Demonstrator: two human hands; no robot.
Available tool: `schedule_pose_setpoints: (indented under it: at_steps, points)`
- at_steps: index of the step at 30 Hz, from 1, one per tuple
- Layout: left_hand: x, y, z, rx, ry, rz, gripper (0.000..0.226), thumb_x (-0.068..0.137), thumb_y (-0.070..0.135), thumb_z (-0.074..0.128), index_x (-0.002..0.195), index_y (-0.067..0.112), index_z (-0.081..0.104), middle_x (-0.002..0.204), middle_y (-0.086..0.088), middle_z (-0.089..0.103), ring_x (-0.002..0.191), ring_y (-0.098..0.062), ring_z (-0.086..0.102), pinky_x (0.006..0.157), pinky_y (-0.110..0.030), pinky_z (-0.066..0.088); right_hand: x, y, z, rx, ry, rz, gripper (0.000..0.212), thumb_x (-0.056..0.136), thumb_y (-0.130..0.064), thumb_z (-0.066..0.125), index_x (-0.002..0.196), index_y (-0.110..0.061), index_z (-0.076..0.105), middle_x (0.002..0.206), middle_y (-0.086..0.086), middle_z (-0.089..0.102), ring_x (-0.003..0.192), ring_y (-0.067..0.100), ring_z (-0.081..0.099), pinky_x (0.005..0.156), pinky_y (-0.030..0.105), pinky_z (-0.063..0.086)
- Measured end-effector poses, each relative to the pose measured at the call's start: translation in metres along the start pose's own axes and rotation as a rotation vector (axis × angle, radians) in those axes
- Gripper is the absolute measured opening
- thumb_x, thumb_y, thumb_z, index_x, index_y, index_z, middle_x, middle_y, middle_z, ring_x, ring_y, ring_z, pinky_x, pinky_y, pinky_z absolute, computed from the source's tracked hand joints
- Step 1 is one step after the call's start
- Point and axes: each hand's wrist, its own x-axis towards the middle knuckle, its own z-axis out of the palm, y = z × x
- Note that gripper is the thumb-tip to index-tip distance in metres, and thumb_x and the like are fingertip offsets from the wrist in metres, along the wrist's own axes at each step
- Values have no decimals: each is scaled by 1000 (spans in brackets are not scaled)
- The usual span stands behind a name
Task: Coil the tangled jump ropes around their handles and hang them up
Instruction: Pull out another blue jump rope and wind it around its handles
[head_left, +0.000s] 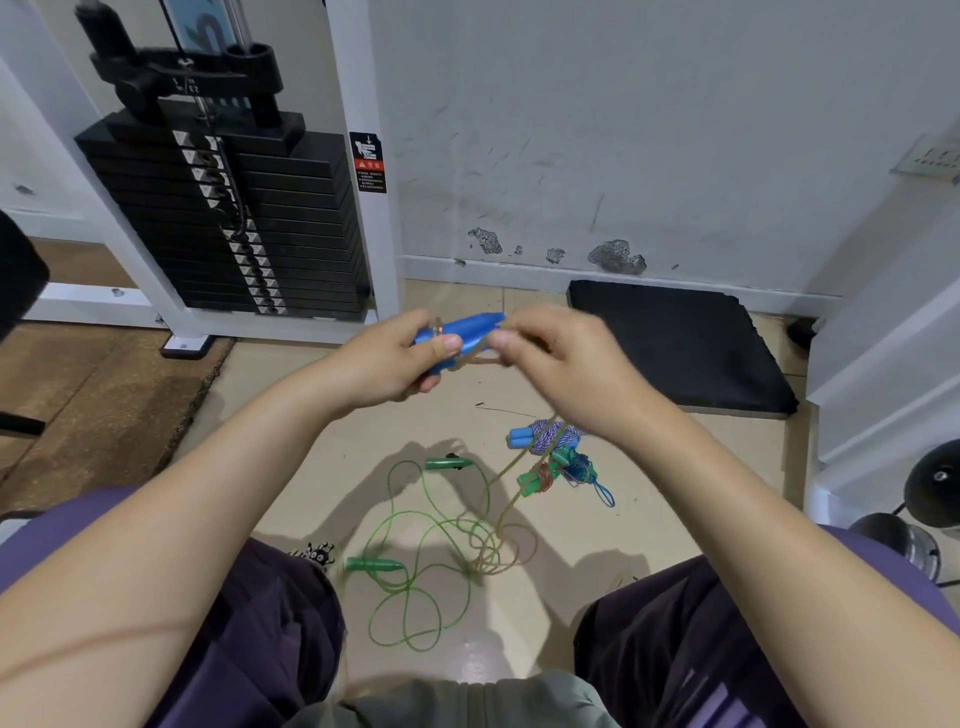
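The person sits with both hands up in front. The left hand (402, 358) squeezes the blue handles (460, 332) tight. The right hand (550, 364) pinches the thin rope (511, 470) right beside them (its fingertips are pressed together on it). The rope hangs down to the floor (291, 415), where it mixes with a green rope (415, 525) in a messy pile. To wind it well, I think each loop should sit snug next to the last, and the rope should be pulled gently so the tangle below shakes loose.
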Motion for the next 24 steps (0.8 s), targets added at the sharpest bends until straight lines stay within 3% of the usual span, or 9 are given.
schedule_pose_setpoints:
  at_steps: [3, 5, 8, 11, 16, 19, 22, 24]
  points:
    - [-6, 7, 7, -168, -184, -1, 24, 101, 34, 50, 97, 11, 50, 75, -9, 53, 63, -17, 49, 54, -24, 32, 6, 14, -13, 5, 121, 0, 19, 96, -21, 57, 78, -15, 62, 78, 0, 55, 82, 15, 46, 72, 23, 35]
    - [-9, 11, 15, -161, -307, 5, 25, 101, 33, 49, 100, 8, 50, 74, -10, 50, 59, -17, 45, 53, -23, 30, 6, 19, -8, 6, 68, 9, 22, 97, -23, 55, 79, -12, 60, 78, 2, 59, 81, 16, 45, 73, 23, 37]
    - [-15, 18, 25, -165, -468, 43, 21, 102, 28, 46, 98, 8, 48, 71, -8, 44, 55, -14, 38, 50, -20, 27, 1, 18, 4, -3, -70, 57, 31, 100, -31, 50, 75, -14, 51, 69, 5, 57, 70, 21, 48, 68, 38, 41]
    - [-20, 22, 25, -223, -491, 73, 21, 103, 26, 44, 98, 6, 43, 63, 2, 42, 48, -7, 39, 49, -20, 27, -2, 16, 4, -32, -73, 106, 39, 101, -35, 48, 65, -23, 37, 58, -2, 42, 62, 19, 39, 61, 38, 37]
    - [-23, 21, 18, -151, -547, 100, 36, 100, 44, 44, 94, 9, 46, 71, -6, 59, 51, -14, 44, 56, -28, 35, -1, 8, 7, -166, -37, 80, 29, 100, -40, 46, 77, -23, 45, 60, 2, 46, 66, 30, 48, 60, 40, 40]
    - [-24, 20, 14, -65, -608, 43, 43, 93, 56, 49, 94, 13, 54, 73, -6, 66, 50, -13, 47, 51, -25, 35, -2, 4, 13, -260, -34, 35, 28, 99, -44, 46, 79, -24, 44, 57, -2, 43, 67, 32, 49, 59, 38, 39]
    - [-24, 18, 16, -5, -590, 1, 50, 87, 56, 64, 92, 6, 59, 69, -8, 67, 47, -13, 48, 46, -22, 35, -3, 4, 18, -258, -1, 4, 28, 98, -44, 48, 83, -21, 52, 55, -6, 41, 64, 30, 49, 58, 38, 41]
    - [-25, 19, 19, 4, -547, -15, 48, 82, 54, 61, 89, 6, 58, 67, -9, 67, 45, -14, 48, 44, -21, 33, -3, 5, 19, -228, 28, -15, 28, 98, -41, 50, 83, -18, 54, 54, -5, 42, 61, 29, 49, 56, 41, 44]
